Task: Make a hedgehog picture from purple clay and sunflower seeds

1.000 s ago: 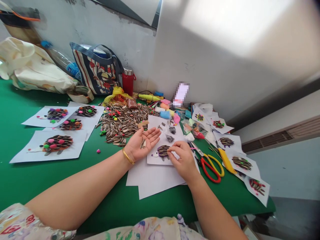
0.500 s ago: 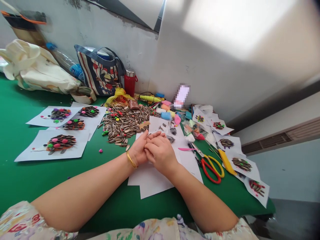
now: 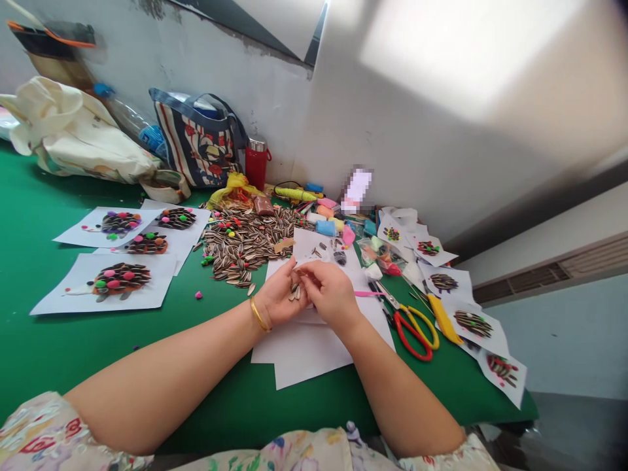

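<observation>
My left hand, with a gold bangle at the wrist, is turned palm up and cups a few striped sunflower seeds. Over that palm, my right hand has its thumb and fingers pinched together at the seeds; what sits between the fingertips is too small to tell. Both hands are above white paper sheets. Beyond them, a dark lump and a few loose seeds lie on the paper. A large heap of sunflower seeds spreads behind my left hand.
Red-and-yellow scissors and a yellow cutter lie right of the papers. Hedgehog pictures rest at left, others at right. Bags, a red flask and coloured clay stand near the wall.
My right hand has lifted slightly and shifted right off my left palm, its fingers now pinched. The seeds in my left palm have come into view.
</observation>
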Available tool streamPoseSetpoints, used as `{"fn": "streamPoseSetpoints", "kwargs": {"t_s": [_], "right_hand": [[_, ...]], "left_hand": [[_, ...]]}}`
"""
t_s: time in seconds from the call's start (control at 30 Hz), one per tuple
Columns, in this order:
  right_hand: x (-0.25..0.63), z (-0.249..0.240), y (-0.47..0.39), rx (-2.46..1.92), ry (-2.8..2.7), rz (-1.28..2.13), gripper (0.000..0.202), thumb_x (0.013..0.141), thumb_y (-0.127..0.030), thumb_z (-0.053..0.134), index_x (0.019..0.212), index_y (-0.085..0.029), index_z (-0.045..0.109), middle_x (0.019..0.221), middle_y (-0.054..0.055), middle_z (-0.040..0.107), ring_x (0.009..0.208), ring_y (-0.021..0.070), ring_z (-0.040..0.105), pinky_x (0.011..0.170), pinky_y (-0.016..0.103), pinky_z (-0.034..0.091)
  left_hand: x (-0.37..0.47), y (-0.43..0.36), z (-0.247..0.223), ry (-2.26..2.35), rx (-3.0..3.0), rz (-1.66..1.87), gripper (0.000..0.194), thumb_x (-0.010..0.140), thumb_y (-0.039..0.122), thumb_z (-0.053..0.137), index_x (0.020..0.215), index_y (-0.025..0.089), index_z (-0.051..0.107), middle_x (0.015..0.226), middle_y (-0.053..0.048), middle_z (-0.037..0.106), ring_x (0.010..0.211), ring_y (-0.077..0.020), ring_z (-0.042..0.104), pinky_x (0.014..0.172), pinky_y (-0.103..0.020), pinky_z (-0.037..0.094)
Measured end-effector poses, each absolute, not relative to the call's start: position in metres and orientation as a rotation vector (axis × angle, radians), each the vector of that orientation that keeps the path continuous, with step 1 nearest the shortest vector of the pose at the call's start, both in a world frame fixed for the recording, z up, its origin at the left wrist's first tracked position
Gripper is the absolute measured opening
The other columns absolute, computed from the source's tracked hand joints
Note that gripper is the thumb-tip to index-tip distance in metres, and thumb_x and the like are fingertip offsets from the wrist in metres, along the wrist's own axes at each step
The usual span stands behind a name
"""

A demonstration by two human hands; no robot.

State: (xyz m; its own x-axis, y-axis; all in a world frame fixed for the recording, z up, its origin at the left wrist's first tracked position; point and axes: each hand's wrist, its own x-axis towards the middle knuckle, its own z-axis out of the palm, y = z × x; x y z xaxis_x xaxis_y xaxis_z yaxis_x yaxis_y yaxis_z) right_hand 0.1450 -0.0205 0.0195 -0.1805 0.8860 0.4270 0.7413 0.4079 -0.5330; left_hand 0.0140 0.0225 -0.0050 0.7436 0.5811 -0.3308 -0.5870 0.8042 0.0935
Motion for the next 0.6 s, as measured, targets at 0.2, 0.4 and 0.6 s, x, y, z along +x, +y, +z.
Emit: {"fn": "streamPoseSetpoints", "kwargs": {"t_s": [0.2,0.4,0.6], "right_hand": [[0.146,0.011,-0.019,-1.349,-2.168,0.122,0.019,0.088,-0.019,0.059,0.099,-0.025,0.073,0.095,0.006,0.067,0.093,0.0225,0.057,0.082,0.038,0.045],[0.143,0.012,-0.02,-1.364,-2.294,-0.018,0.014,0.09,-0.022,0.057,0.09,-0.023,0.071,0.093,0.006,0.067,0.089,0.0226,0.056,0.078,0.036,0.043],[0.154,0.022,-0.024,-1.33,-2.032,0.108,0.019,0.092,-0.021,0.048,0.101,-0.021,0.065,0.091,0.007,0.067,0.088,0.0213,0.059,0.082,0.036,0.047]], "left_hand": [[0.015,0.025,-0.008,0.272,0.053,0.636,0.046,0.103,0.042,0.029,0.118,0.013,0.061,0.076,-0.005,0.068,0.05,-0.0097,0.061,0.043,-0.017,0.047],[0.014,0.024,-0.01,0.284,0.098,0.635,0.049,0.103,0.042,0.025,0.13,0.013,0.055,0.08,-0.006,0.068,0.055,-0.012,0.062,0.052,-0.022,0.052],[0.008,0.03,0.005,0.325,0.124,0.698,0.05,0.102,0.044,0.025,0.121,0.012,0.06,0.108,-0.015,0.069,0.089,-0.0193,0.07,0.073,-0.029,0.057]]}}
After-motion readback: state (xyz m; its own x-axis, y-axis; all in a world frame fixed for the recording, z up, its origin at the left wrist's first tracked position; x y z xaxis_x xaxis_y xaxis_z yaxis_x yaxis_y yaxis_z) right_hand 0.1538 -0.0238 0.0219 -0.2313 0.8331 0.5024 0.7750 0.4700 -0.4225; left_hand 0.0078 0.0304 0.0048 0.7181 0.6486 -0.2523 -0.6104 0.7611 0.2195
